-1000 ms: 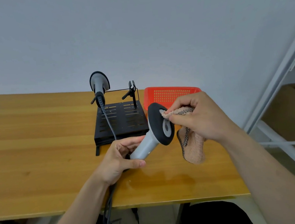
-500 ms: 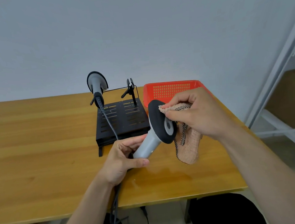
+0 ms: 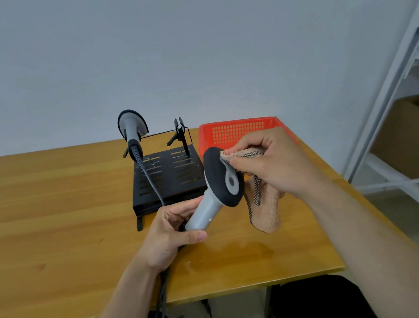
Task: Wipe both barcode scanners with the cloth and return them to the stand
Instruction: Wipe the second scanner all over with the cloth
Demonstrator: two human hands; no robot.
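Observation:
My left hand [image 3: 168,234] grips the grey handle of a barcode scanner [image 3: 215,183], its black-rimmed head tilted up and to the right above the table. My right hand [image 3: 272,163] pinches a pinkish cloth [image 3: 264,209] with a checkered edge and presses it against the scanner's head; the rest of the cloth hangs down to the tabletop. A second scanner [image 3: 131,130] sits upright in the left holder of the black stand [image 3: 169,180], its cable running down toward me. The stand's right holder [image 3: 180,136] holds nothing.
A red perforated basket [image 3: 236,131] stands behind my right hand near the table's far right corner. The wooden table [image 3: 56,210] ends just right of my right forearm. White shelving [image 3: 400,91] rises at the right. Cables hang below the front edge.
The cloth and my right hand have shifted slightly over the scanner's head. The view has tilted a little. The left hand's hold on the handle is unchanged.

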